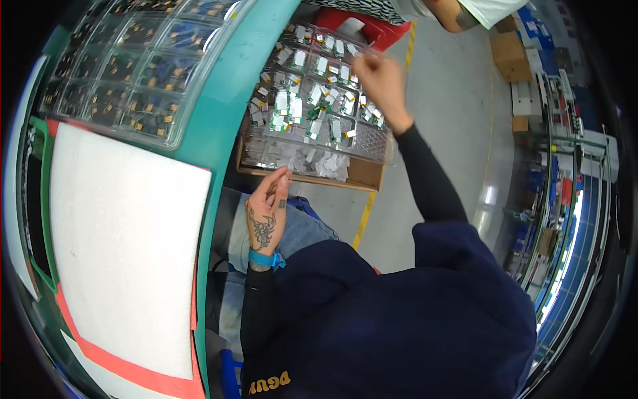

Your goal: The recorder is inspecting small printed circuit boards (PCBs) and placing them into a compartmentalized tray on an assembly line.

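Observation:
A clear plastic compartment tray (372,144) holds several small green circuit boards with white battery pouches (282,101) and yellow tabs. Under its near side is a cardboard box (365,174) with white paper scraps (330,166) inside. My left hand (264,216), wearing a blue wristband (262,259), is by the near edge of the box. Its thumb and fingers are pinched together; anything between them is too small to tell. Above the tray's right side is my right hand (384,83), its fingers curled closed. Whatever it may hold is hidden.
A green-topped bench (222,90) runs along my left. On it lie another clear compartment tray (174,130) of small dark and gold parts and a white foam sheet (126,246). Another person's arm (452,14) shows beyond, near a red container (379,33). Shelving (555,149) stands far right.

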The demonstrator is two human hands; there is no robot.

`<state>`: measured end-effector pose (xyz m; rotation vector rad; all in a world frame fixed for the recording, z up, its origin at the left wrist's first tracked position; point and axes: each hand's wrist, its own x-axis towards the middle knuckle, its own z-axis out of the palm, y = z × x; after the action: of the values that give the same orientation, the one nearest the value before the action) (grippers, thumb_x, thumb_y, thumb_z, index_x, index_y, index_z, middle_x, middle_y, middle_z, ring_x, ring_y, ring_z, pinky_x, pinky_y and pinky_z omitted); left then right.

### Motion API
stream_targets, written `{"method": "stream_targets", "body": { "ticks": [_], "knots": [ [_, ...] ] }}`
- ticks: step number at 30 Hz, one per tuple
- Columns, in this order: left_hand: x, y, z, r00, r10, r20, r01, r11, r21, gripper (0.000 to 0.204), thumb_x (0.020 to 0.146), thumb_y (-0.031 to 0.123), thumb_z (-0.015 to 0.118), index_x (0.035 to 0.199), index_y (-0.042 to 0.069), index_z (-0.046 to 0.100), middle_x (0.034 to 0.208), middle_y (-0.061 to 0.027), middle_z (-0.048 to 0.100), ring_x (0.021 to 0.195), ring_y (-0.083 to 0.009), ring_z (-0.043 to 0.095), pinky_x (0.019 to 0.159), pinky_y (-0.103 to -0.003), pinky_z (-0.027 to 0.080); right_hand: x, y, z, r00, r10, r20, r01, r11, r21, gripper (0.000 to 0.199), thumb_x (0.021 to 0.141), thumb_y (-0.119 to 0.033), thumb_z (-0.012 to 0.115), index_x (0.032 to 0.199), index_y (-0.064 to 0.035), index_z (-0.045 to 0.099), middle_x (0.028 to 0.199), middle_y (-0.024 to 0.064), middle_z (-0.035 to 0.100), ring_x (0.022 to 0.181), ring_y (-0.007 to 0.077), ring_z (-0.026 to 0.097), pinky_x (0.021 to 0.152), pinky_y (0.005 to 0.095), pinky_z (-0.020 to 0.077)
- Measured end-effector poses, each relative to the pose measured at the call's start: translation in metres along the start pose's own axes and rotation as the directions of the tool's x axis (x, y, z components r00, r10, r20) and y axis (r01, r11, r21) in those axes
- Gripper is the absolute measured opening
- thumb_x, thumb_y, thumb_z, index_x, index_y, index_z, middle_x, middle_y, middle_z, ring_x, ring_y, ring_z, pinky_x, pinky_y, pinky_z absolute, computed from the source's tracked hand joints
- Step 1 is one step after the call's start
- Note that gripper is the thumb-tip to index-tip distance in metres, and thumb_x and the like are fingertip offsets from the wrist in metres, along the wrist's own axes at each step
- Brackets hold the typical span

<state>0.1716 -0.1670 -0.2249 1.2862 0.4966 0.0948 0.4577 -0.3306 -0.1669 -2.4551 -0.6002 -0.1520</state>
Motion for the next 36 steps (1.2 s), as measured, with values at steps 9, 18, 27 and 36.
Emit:
{"method": "stream_targets", "body": {
  "ticks": [9, 18, 27, 36],
  "knots": [
    [-0.004, -0.004, -0.001, 1.0, 0.019, 0.004, -0.019, 1.0, 0.006, 0.03, 0.103, 0.013, 0.063, 0.128, -0.003, 0.067, 0.116, -0.0131, 0.075, 0.099, -0.0172, 0.072, 0.087, -0.024, 0.057, -0.074, 0.103, 0.122, 0.993, -0.001, 0.12, 0.018, 0.99, -0.138, 0.023, 0.083, -0.014, 0.072, 0.102, -0.0012, 0.074, 0.103, 0.013, 0.065, 0.082, 0.0293, 0.064, 0.071, 0.0381, 0.0528],
    [-0.005, -0.009, -0.006, 0.999, 0.044, -0.01, -0.044, 0.998, 0.044, 0.031, 0.103, 0.015, 0.064, 0.128, -0.003, 0.066, 0.112, -0.0106, 0.077, 0.094, -0.016, 0.073, 0.082, -0.024, 0.056, -0.073, 0.078, 0.07, 0.933, 0.062, 0.355, -0.053, 0.998, -0.036, 0.017, 0.085, -0.016, 0.075, 0.099, -0.0063, 0.072, 0.092, 0.0076, 0.065, 0.075, 0.0248, 0.063, 0.069, 0.0357, 0.0517],
    [0.019, -0.02, 0.002, 0.995, 0.068, 0.078, -0.085, 0.965, 0.247, 0.031, 0.096, 0.014, 0.068, 0.124, 0.0, 0.068, 0.105, -0.0121, 0.076, 0.086, -0.0214, 0.071, 0.077, -0.03, 0.056, -0.088, 0.08, 0.055, 0.783, 0.431, 0.447, -0.611, 0.667, 0.427, 0.021, 0.095, -0.014, 0.071, 0.11, 0.0003, 0.072, 0.083, 0.0052, 0.068, 0.073, 0.0128, 0.065, 0.066, 0.0259, 0.053],
    [0.135, -0.086, 0.067, 0.952, 0.246, 0.182, -0.288, 0.52, 0.804, 0.027, 0.089, 0.016, 0.064, 0.113, 0.004, 0.068, 0.09, -0.0153, 0.069, 0.078, -0.0379, 0.066, 0.07, -0.046, 0.055, -0.101, 0.095, 0.073, 0.746, 0.453, 0.488, -0.664, 0.562, 0.493, 0.026, 0.097, -0.013, 0.07, 0.118, 0.0027, 0.068, 0.085, 0.0056, 0.069, 0.079, 0.0145, 0.07, 0.069, 0.0267, 0.0561]
  ]
}}
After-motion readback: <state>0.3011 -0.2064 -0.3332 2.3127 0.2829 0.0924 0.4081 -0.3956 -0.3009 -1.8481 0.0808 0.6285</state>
